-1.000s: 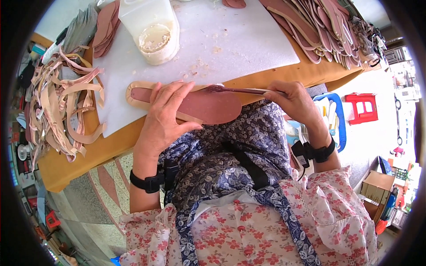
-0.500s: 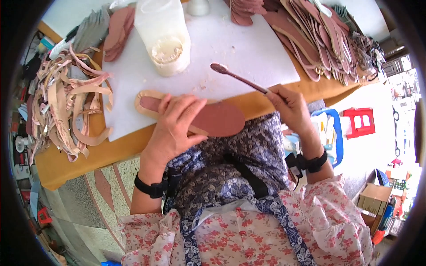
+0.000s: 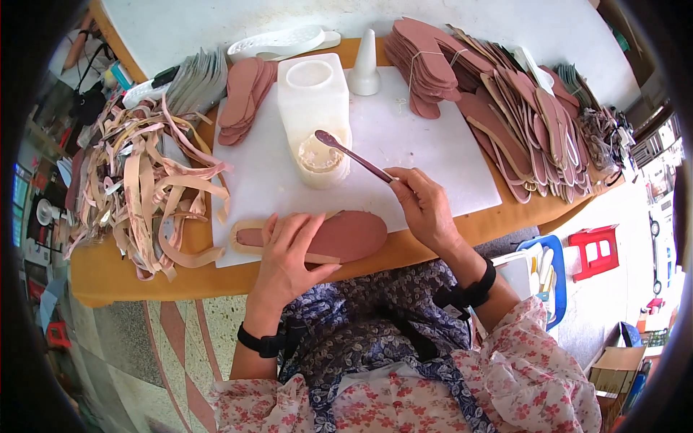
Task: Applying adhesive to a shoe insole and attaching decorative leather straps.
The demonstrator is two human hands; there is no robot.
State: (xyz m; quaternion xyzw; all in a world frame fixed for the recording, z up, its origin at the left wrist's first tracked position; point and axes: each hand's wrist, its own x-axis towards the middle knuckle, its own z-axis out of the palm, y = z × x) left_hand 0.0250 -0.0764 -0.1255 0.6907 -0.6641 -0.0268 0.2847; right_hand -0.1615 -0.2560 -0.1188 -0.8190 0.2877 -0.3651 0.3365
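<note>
My left hand [image 3: 287, 263] holds a reddish-brown shoe insole [image 3: 359, 237] at the near edge of a white board [image 3: 440, 159]. Its fingers lie across the insole and the thumb rests along the near side. A beige strip borders the insole's left end, and my fingers hide its middle. In my right hand [image 3: 426, 206] is a dark brush [image 3: 364, 162] shaped like a toothbrush, pinched by the handle. The brush head is over the round mouth of a white plastic container [image 3: 314, 115], whose rim is crusted with cream-coloured residue. Whether the head touches the contents, I cannot tell.
Beige and pink strips [image 3: 144, 187] lie heaped on the left. Brown insoles [image 3: 245, 97] are stacked behind, with bundled insoles [image 3: 422, 65] and a loose pile [image 3: 530, 130] at right. A white cone [image 3: 366, 68] stands behind the container. A blue basket [image 3: 556, 278] sits lower right.
My right hand has carried the brush to the container's mouth. My left hand has brought the insole forward onto the board's near edge. The view has shifted, showing more of the table's back.
</note>
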